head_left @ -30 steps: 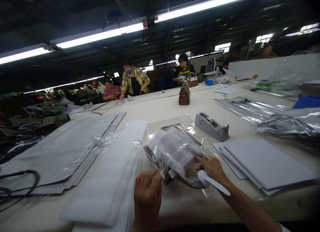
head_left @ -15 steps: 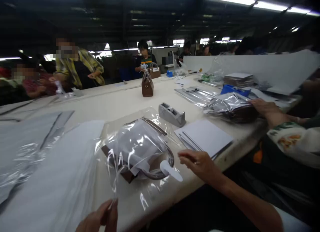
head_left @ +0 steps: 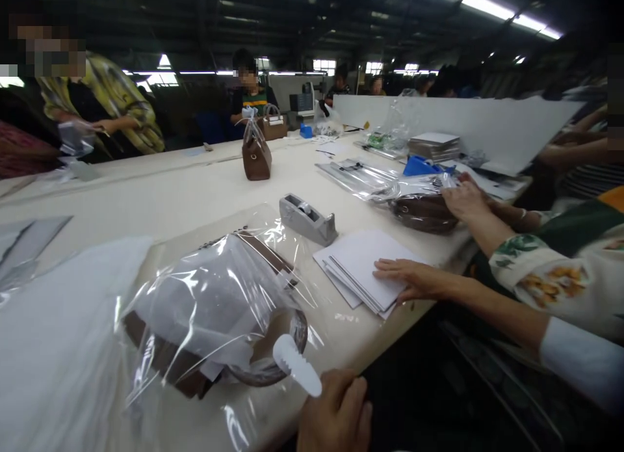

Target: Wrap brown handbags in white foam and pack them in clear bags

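A brown handbag (head_left: 166, 358), partly covered with white tissue, lies on its side in a clear plastic bag (head_left: 195, 279). A white scalloped tag (head_left: 297, 367) sits by its handle. My left hand (head_left: 336, 410) is at the near table edge just beside the tag, fingers curled; whatever they may hold is hidden. My right hand (head_left: 414, 279) lies with fingers spread on a loose stack of white cards (head_left: 365, 263). Behind that stack stands a grey tape dispenser (head_left: 307, 218).
White sheets (head_left: 73, 309) lie left on the table. A co-worker's hands (head_left: 468, 198) are on another plastic-wrapped brown bag (head_left: 424, 211) at right. Flat clear plastic packets (head_left: 358, 175) and an upright brown handbag (head_left: 257, 156) are farther back. Other people stand across the table.
My left hand has moved right along the table edge, from the bag's near left corner to beside the tag. My right hand has moved onto the white cards. The view has shifted.
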Demonstrator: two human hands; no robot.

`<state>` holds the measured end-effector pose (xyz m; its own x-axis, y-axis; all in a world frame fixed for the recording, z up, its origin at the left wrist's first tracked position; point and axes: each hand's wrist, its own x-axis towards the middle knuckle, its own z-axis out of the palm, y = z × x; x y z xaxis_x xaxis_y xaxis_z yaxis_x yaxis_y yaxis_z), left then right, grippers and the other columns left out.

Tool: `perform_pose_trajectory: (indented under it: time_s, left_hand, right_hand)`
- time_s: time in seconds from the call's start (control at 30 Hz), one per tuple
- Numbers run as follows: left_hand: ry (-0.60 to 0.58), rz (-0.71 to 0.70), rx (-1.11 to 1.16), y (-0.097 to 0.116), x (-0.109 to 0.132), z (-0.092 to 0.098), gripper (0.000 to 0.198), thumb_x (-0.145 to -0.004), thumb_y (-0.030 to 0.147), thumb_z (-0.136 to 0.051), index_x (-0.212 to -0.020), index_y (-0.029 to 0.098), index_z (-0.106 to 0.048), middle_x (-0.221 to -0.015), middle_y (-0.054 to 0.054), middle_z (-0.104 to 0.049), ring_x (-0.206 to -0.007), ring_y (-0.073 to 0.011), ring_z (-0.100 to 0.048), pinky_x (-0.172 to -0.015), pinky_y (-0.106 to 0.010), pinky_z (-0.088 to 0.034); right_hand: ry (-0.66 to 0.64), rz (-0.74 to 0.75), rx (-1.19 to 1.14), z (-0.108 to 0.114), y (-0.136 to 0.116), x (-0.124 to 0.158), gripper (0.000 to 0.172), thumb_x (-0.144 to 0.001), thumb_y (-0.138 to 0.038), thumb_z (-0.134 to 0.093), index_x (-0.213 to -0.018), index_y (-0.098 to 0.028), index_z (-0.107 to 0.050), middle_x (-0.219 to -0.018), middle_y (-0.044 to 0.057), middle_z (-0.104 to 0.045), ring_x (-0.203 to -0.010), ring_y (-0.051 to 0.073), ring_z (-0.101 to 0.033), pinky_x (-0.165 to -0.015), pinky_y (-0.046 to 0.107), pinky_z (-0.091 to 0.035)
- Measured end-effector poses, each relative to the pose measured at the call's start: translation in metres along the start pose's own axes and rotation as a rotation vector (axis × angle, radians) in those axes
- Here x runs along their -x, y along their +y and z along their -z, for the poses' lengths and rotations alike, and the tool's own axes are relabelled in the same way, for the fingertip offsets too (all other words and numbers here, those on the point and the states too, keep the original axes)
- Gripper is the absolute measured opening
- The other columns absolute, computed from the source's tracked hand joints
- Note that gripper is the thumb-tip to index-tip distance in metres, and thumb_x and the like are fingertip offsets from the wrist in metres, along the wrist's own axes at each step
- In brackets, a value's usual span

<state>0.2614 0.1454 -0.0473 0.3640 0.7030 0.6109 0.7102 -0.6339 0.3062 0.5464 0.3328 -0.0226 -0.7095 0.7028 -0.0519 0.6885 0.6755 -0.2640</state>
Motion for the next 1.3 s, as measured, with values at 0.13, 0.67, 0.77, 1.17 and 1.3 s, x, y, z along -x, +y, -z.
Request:
perform_pose_trajectory:
  time_s: [0.13, 0.67, 0.77, 1.17, 1.3]
  left_hand:
    - [-0.131, 0.042, -0.006, -0.001, -0.044, -0.033, 0.035, -0.076, 0.013, -0.049, -0.111, 0.016, -0.052, -0.117, -0.014, -0.054, -0.108, -0.0253, -0.051, -0.084, -0.041, -0.049]
    - [-0.111, 0.069, -0.135, -0.012, -0.082, -0.12, 0.044, -0.084, 0.031, -0.047, -0.127, 0.021, -0.041, -0.138, -0.003, -0.036, -0.127, -0.0239, -0.032, -0.096, -0.045, -0.04]
    - [-0.114, 0.064, -0.139, -0.013, -0.08, -0.12, 0.045, -0.085, 0.031, -0.044, -0.129, 0.021, -0.038, -0.14, -0.002, -0.032, -0.129, -0.0239, -0.028, -0.097, -0.045, -0.039]
    - [-0.044, 0.092, 0.047, -0.008, -0.083, -0.106, 0.043, -0.084, 0.026, -0.045, -0.127, 0.023, -0.039, -0.136, -0.003, -0.039, -0.127, -0.0232, -0.032, -0.1, -0.047, -0.035]
    - [0.325, 0.473, 0.508, 0.011, -0.089, -0.082, 0.065, -0.076, 0.031, -0.058, -0.133, 0.022, -0.026, -0.138, -0.012, -0.032, -0.124, -0.0271, -0.035, -0.1, -0.043, -0.036]
  right_hand:
    - [0.079, 0.049, -0.062, 0.0, -0.011, 0.004, 0.054, -0.073, -0.037, -0.064, -0.123, -0.02, -0.052, -0.129, 0.012, -0.045, -0.123, 0.028, -0.036, -0.101, 0.043, -0.031]
    - [0.179, -0.014, -0.084, 0.033, 0.034, -0.111, 0.033, -0.082, -0.039, -0.049, -0.106, -0.021, -0.063, -0.111, 0.006, -0.06, -0.106, 0.021, -0.053, -0.097, 0.034, -0.036]
    - [0.186, 0.0, -0.09, 0.031, 0.03, -0.109, 0.031, -0.084, -0.037, -0.047, -0.105, -0.021, -0.063, -0.108, 0.005, -0.061, -0.104, 0.02, -0.053, -0.096, 0.032, -0.037]
    - [0.244, 0.059, -0.003, 0.095, -0.002, -0.07, 0.017, -0.081, -0.035, -0.051, -0.082, -0.02, -0.06, -0.075, 0.002, -0.06, -0.068, 0.016, -0.055, -0.065, 0.028, -0.042]
    - [0.423, 0.052, -0.071, 0.13, -0.032, -0.044, 0.024, -0.08, -0.038, -0.052, -0.094, -0.024, -0.066, -0.089, 0.001, -0.065, -0.079, 0.018, -0.059, -0.073, 0.027, -0.044]
